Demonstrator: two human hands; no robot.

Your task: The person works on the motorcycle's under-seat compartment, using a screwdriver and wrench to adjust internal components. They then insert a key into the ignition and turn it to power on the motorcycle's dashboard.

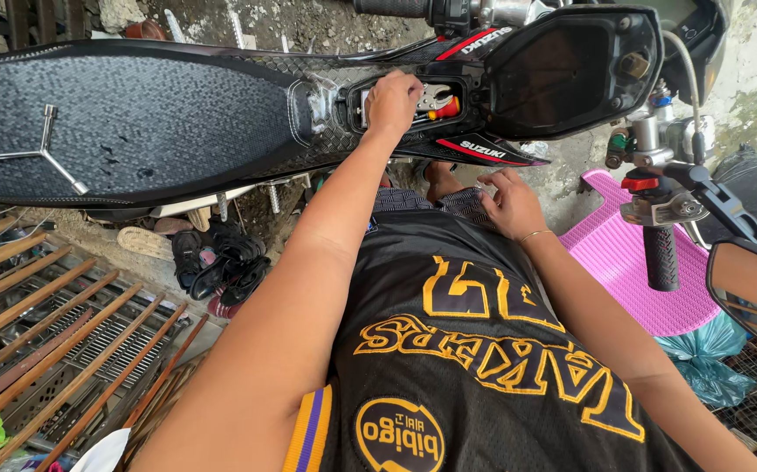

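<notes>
Head cam: left hand (393, 100) reaches into small compartment (413, 103) at front of motorcycle seat (125, 122), fingers curled down inside; cannot tell if gripping anything. Pliers w/ red-orange handle (441, 105) lie in compartment just right of hand. Right hand (509, 203) rests near body below fairing, fingers loosely bent, holding nothing. Y-shaped socket wrench (38, 150) lies on seat, far left. Pink mat (649, 262) on ground at right.
</notes>
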